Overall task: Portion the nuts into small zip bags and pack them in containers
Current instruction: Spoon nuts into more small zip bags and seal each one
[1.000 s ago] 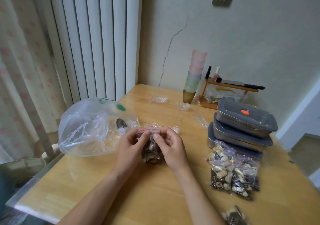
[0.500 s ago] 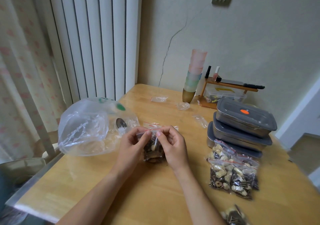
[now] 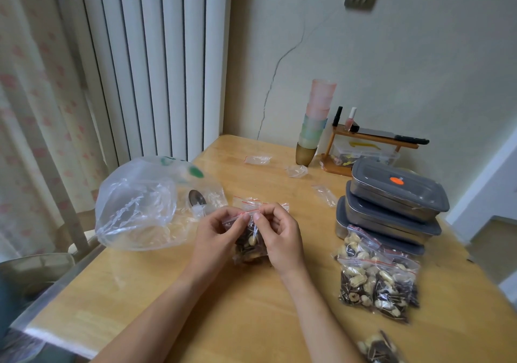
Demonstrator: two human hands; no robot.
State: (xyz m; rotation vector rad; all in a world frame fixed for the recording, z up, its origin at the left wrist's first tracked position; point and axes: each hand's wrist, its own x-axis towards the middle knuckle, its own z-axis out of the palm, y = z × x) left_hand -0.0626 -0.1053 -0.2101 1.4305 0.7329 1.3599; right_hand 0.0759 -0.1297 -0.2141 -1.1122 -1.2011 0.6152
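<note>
A small zip bag of mixed nuts (image 3: 249, 243) stands on the wooden table (image 3: 251, 318) between my hands. My left hand (image 3: 216, 234) and my right hand (image 3: 279, 236) both pinch its red zip strip at the top, fingertips close together. A big clear plastic bag (image 3: 145, 206) with loose nuts lies to the left. Filled zip bags (image 3: 375, 276) lie in a pile at the right, one more (image 3: 377, 348) at the bottom edge. Three stacked metal containers with grey lids (image 3: 391, 203) stand behind the pile.
Empty small zip bags (image 3: 257, 159) lie scattered on the far part of the table, some just behind my hands (image 3: 251, 201). A stack of coloured cups (image 3: 316, 122) and a small wooden rack (image 3: 363, 144) stand by the wall. The table's left edge has a metal rim.
My fingertips have slid along the zip strip and come closer together at the middle of the bag's top. The bag stays in place.
</note>
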